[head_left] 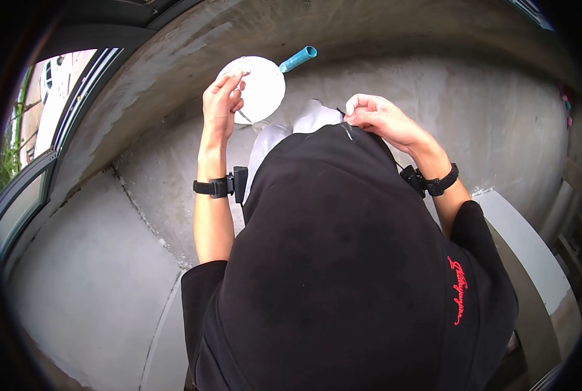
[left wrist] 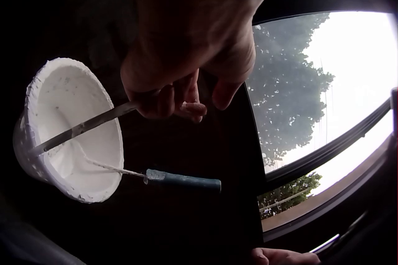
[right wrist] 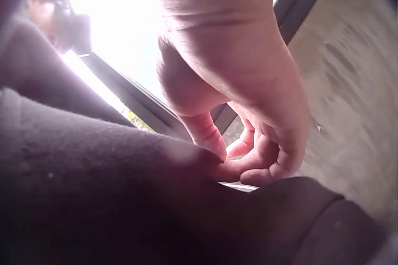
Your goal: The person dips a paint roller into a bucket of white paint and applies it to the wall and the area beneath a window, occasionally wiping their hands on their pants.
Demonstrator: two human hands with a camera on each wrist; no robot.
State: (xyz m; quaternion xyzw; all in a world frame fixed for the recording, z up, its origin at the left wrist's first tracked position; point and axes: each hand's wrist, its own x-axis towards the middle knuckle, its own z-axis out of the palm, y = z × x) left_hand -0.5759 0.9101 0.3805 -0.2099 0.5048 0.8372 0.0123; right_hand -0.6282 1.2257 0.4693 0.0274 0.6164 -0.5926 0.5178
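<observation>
In the head view my left hand (head_left: 224, 104) is raised over the near left side of a white bucket (head_left: 263, 91). The left wrist view shows its curled fingers gripping a flat grey strip (left wrist: 93, 122), like a bucket handle, that runs to the bucket's rim. A blue-handled tool (left wrist: 183, 180) leans out of the bucket, its thin rod reaching down inside the white-coated wall. My right hand (head_left: 385, 122) is at the front of the black shirt (head_left: 349, 228). Its thumb and forefinger pinch at the dark cloth (right wrist: 155, 178), and I cannot tell whether something thin is held too.
Bare grey floor (head_left: 493, 124) and a grey wall (head_left: 395, 29) lie ahead. A dark-framed window (head_left: 23, 189) stands on the left. Pale trouser knees (head_left: 317, 116) show beyond the shirt, and a pale curved ledge (head_left: 525, 244) is at the right.
</observation>
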